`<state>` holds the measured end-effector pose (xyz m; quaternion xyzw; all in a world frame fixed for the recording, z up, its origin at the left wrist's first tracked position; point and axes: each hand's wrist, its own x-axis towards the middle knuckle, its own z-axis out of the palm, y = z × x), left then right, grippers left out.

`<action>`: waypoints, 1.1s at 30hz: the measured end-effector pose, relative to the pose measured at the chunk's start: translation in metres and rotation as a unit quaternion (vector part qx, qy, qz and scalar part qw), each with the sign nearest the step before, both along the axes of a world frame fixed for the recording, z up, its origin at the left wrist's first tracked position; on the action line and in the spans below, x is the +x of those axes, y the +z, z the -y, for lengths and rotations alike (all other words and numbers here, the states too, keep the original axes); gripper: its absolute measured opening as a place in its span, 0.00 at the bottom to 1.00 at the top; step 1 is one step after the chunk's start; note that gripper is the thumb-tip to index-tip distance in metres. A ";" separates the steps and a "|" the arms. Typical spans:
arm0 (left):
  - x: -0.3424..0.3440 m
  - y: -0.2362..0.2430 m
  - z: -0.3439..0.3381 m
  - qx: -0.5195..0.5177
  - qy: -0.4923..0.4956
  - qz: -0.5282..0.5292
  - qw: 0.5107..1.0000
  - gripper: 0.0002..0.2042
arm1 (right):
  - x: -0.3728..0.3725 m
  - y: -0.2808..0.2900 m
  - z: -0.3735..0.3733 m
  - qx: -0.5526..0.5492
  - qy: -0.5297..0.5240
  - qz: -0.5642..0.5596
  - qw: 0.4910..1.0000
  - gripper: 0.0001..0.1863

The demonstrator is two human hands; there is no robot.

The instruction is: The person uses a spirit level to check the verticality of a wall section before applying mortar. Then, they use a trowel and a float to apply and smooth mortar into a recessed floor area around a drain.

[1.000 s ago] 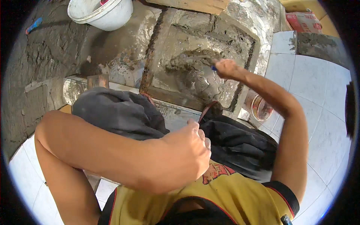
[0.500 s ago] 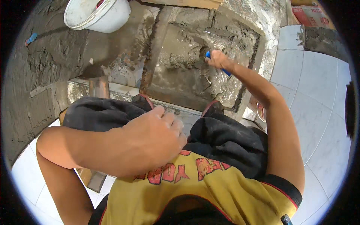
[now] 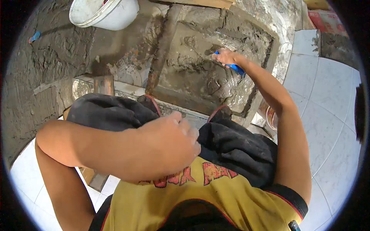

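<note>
Left hand (image 3: 165, 144) half-curled in front of the yellow shirt (image 3: 146, 204), right hand (image 3: 227, 57) closed around a blue-handled tool (image 3: 236, 69).
At far left, a small blue object (image 3: 36, 36) lies on grey mortar-smeared ground; right of it stands a white bucket (image 3: 119, 15), tilted in view; the left hand's fingers are loosely bent, its palm hidden, so whether it holds anything cannot be told; beyond it, wet mortar (image 3: 189, 79) fills a shallow rectangular frame (image 3: 181, 99), the blue-handled tool sits over the mortar's right half, its working end unclear, and pale tiles (image 3: 327, 111) spread at far right.
</note>
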<state>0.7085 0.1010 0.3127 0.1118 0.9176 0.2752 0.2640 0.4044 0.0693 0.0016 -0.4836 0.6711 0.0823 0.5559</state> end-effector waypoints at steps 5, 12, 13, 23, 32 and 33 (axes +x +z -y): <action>0.001 -0.004 0.015 -0.036 0.047 0.029 0.998 0.10 | -0.021 -0.025 -0.028 -0.062 0.043 -0.018 0.997 0.36; 0.019 -0.014 0.004 -0.072 0.053 0.046 0.995 0.10 | -0.064 -0.009 -0.089 -0.118 0.146 -0.089 0.978 0.26; 0.020 -0.013 -0.001 -0.059 0.049 0.043 0.996 0.10 | -0.068 -0.002 -0.099 -0.153 0.185 -0.116 0.964 0.24; 0.016 -0.003 -0.010 -0.050 0.014 0.001 0.999 0.10 | -0.031 0.024 -0.171 -0.255 0.031 -0.254 0.932 0.20; 0.018 -0.008 -0.012 -0.082 0.003 0.041 0.996 0.09 | -0.056 0.009 -0.197 -0.254 0.027 -0.301 0.919 0.18; 0.018 -0.009 -0.012 -0.081 0.005 0.042 0.996 0.09 | -0.059 0.012 -0.187 -0.207 0.081 -0.307 0.925 0.19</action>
